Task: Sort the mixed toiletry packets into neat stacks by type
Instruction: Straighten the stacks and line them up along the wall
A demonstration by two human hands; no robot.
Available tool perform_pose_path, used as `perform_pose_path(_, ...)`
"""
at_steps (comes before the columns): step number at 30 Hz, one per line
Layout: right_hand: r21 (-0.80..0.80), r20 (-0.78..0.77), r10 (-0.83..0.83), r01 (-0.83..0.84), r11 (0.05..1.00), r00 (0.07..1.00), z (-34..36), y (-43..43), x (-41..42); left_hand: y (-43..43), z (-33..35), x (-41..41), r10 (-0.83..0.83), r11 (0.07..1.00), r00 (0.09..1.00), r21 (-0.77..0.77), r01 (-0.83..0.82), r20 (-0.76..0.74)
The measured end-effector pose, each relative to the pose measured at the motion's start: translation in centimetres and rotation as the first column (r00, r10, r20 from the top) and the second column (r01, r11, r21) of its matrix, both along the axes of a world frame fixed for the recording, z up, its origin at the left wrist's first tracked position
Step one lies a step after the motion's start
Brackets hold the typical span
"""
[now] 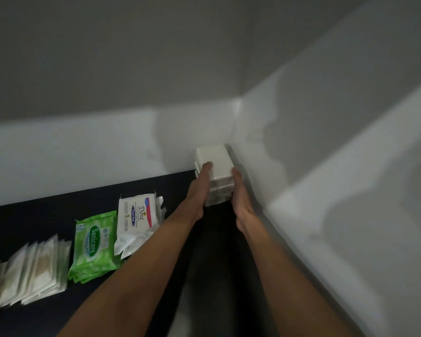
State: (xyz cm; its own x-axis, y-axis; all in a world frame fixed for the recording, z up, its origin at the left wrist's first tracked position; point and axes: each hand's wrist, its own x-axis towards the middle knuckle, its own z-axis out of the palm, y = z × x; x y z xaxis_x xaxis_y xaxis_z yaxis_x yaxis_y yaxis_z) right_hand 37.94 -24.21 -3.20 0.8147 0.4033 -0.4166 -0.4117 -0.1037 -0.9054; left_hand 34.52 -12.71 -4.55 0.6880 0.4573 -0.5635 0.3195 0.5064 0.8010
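Bracketing a stack of white packets (pixel 215 160), both hands sit on either side of it, deep in the corner where the dark tabletop (pixel 46 215) meets the two white walls (pixel 95 152).

- Left hand (pixel 199 190): fingers straight and held together, laid along the stack's left face, tips reaching the top packet's edge. Thumb hidden.
- Right hand (pixel 243 203): fingers straight and together, flat against the right face. Thumb not clearly seen.
- Neither hand appears to curl around anything; this reads as pressing and squaring, not lifting.
- The stack is several layers high, and the lower layers look slightly offset from the top one. Motion blur makes a count unreliable.

Other sorted groups on the tabletop, running leftward from the corner:
- Dove Fresh Red sachets (pixel 137 215), a pile with loose corners fanning out at the right and bottom.
- Green Sanicare wipes packs (pixel 94 244), stacked just beside the Dove pile.
- Pale sachets (pixel 34 266), a leaning row at the far left; blurred, print unreadable.

Risks from here, as I judge them:
- Uneven squeeze from one palm could shear the tall white stack sideways, sliding the upper layers off the offset lower ones.
- Letting go abruptly may let it tip away from the walls.
- The left forearm passes close over the Dove pile; drawing it back low could drag those loose sachets out of place.
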Motion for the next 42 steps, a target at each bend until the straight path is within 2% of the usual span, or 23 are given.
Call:
perform_pose_path(24,0.046,0.004,-0.014,0.014,0.999,1.000,-0.2,0.3,0.3,-0.6,1.0,0.7,-0.002,1.000,0.999,0.010,0.002,-0.048)
perform_pose_path(37,0.057,0.016,-0.006,0.006,0.998,1.000,0.7,0.0,0.1,-0.7,1.1,0.8,0.008,1.000,1.000,0.006,-0.008,-0.009)
perform_pose_path(42,0.017,0.068,-0.050,0.049,0.999,0.996,0.6,-0.1,-0.3,-0.6,1.4,0.3,0.011,0.996,1.000,0.086,-0.009,-0.023)
